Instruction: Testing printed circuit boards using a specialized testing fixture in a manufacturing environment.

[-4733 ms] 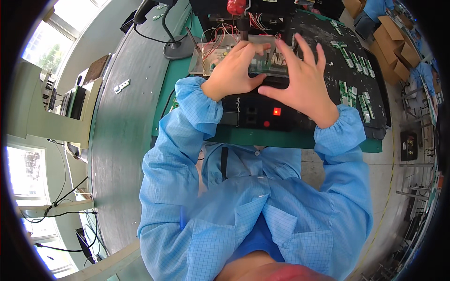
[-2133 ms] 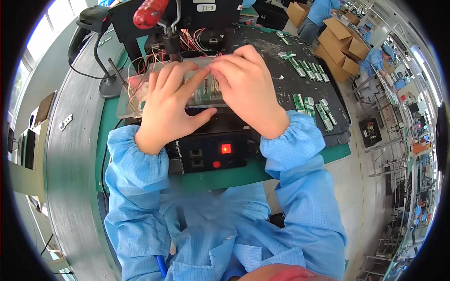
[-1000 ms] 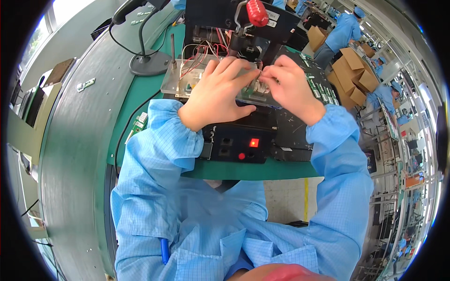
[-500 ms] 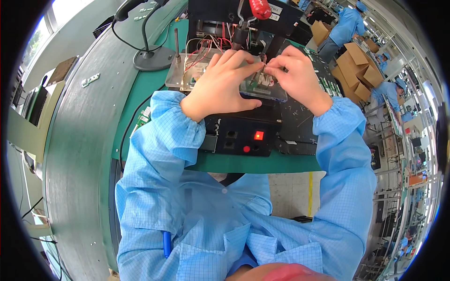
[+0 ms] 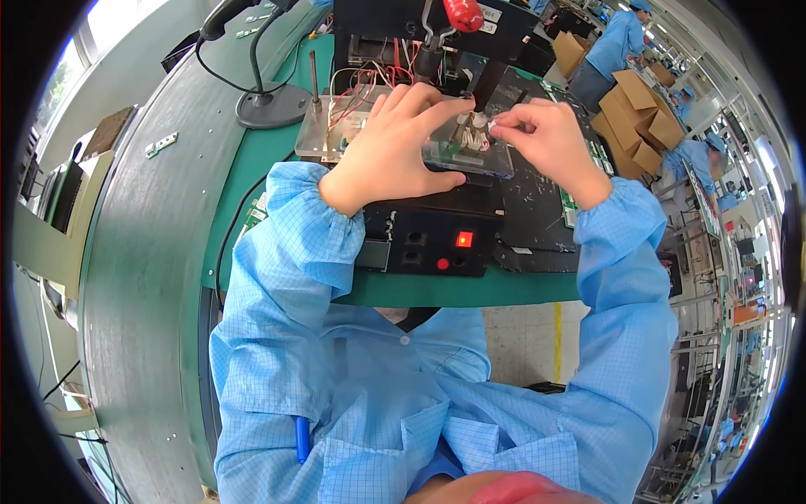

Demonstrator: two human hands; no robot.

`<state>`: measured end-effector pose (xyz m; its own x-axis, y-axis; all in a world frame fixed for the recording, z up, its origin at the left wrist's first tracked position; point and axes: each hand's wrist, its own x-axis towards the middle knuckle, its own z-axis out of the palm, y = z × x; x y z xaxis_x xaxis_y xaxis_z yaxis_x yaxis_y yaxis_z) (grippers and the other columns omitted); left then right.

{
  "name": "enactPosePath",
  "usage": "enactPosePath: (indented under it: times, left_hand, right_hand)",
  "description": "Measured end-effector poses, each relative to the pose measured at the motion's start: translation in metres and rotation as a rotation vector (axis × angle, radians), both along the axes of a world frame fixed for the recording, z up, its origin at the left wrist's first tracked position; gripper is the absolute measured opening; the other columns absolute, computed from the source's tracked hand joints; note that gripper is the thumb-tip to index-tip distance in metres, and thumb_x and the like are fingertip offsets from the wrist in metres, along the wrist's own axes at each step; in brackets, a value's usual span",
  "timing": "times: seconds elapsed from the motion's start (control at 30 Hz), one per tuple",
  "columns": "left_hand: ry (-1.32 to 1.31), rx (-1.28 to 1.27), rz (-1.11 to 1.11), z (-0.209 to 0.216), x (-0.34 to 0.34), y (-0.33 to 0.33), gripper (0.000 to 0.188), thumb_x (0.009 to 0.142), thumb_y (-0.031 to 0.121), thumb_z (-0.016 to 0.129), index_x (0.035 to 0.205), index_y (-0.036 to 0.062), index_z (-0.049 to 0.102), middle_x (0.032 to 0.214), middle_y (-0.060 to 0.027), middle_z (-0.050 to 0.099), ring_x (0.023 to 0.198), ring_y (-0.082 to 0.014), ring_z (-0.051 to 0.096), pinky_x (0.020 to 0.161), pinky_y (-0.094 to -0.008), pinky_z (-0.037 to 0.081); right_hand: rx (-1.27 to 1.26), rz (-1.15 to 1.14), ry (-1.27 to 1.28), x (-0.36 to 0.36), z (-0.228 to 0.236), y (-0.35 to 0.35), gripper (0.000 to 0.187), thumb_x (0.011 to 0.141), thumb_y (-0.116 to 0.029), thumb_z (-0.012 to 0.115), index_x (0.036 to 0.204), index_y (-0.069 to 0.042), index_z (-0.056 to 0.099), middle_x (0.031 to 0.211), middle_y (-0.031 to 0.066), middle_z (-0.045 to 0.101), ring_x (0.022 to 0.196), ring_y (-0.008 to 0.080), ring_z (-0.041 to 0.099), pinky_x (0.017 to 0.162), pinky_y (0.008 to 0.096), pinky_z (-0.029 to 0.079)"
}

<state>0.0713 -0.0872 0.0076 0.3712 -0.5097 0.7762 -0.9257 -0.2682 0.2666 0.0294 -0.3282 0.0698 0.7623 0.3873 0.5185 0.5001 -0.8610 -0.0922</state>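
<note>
Clear fixture plate (image 5: 494,161) lies at 12 o'clock. Left hand (image 5: 388,149) arches over its middle, thumb and forefinger spread in a wide C, contact unclear. Right hand (image 5: 550,143), at the plate's 3 o'clock, has thumb and forefinger pinched on a pale bit (image 5: 492,125), too small to identify.

1 head-worn fisheye view: faces down, close above green bench (image 5: 395,291).

A small white piece (image 5: 492,125) sits pinched near a clear, flat-lying plate (image 5: 497,163) bearing pale strands (image 5: 473,141).
</note>
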Motion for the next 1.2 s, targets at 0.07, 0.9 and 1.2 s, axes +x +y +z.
enactPosePath:
  times: [0.07, 0.9, 1.2]
  left_hand:
    - [0.000, 0.031, 0.020, -0.003, -0.001, 0.004, 0.073, 0.062, 0.031, 0.085, 0.130, 0.0166, 0.061, 0.110, -0.0061, 0.054, 0.105, -0.0279, 0.052, 0.094, -0.0402, 0.043]
    - [0.000, 0.063, 0.051, -0.005, -0.005, 0.003, 0.062, 0.062, 0.028, 0.085, 0.120, 0.0141, 0.068, 0.106, -0.0048, 0.053, 0.102, -0.0268, 0.052, 0.093, -0.0391, 0.042]
    - [-0.021, 0.056, 0.050, -0.006, -0.004, 0.005, 0.064, 0.062, 0.026, 0.085, 0.122, 0.0143, 0.067, 0.107, -0.0056, 0.053, 0.101, -0.0265, 0.051, 0.092, -0.0377, 0.042]
  right_hand:
    - [-0.008, 0.047, 0.002, 0.002, 0.007, 0.008, 0.018, 0.079, -0.019, 0.078, 0.092, -0.006, 0.077, 0.068, 0.0092, 0.067, 0.053, 0.0149, 0.056, 0.052, 0.0292, 0.044]
    - [0.065, 0.075, 0.146, 0.008, -0.001, 0.033, 0.009, 0.078, -0.008, 0.075, 0.077, 0.001, 0.071, 0.064, 0.0116, 0.068, 0.054, 0.0170, 0.064, 0.052, 0.0293, 0.046]
    - [0.158, 0.066, 0.161, 0.008, -0.007, 0.033, 0.007, 0.079, -0.007, 0.074, 0.078, 0.000, 0.071, 0.062, 0.0100, 0.067, 0.052, 0.0130, 0.060, 0.050, 0.0278, 0.044]
